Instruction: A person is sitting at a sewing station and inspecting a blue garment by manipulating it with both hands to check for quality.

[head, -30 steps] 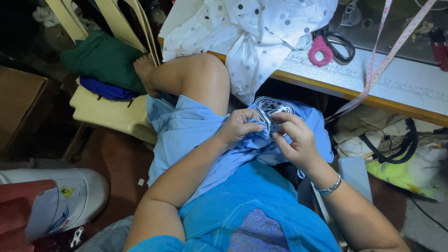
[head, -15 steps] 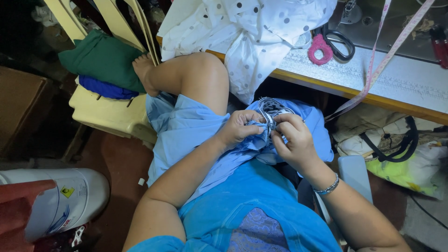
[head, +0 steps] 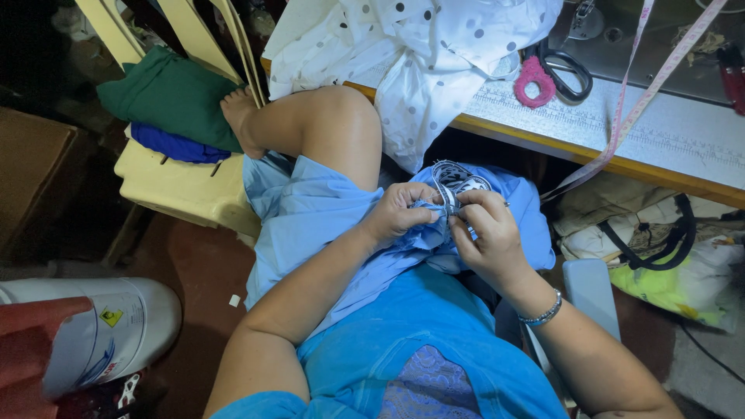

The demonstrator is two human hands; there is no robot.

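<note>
Your sewing table (head: 683, 147) runs across the top right, pale on top with a yellow wooden edge. A white dotted cloth (head: 419, 54) lies heaped on its left end and hangs over the edge. Just right of it you have scissors (head: 555, 74) with one pink and one black handle. A pink tape measure (head: 644, 93) crosses the top and drops off the front. To your left, a yellow plastic chair (head: 182, 186) carries folded green cloth (head: 167, 97) over blue cloth (head: 174, 147).
</note>
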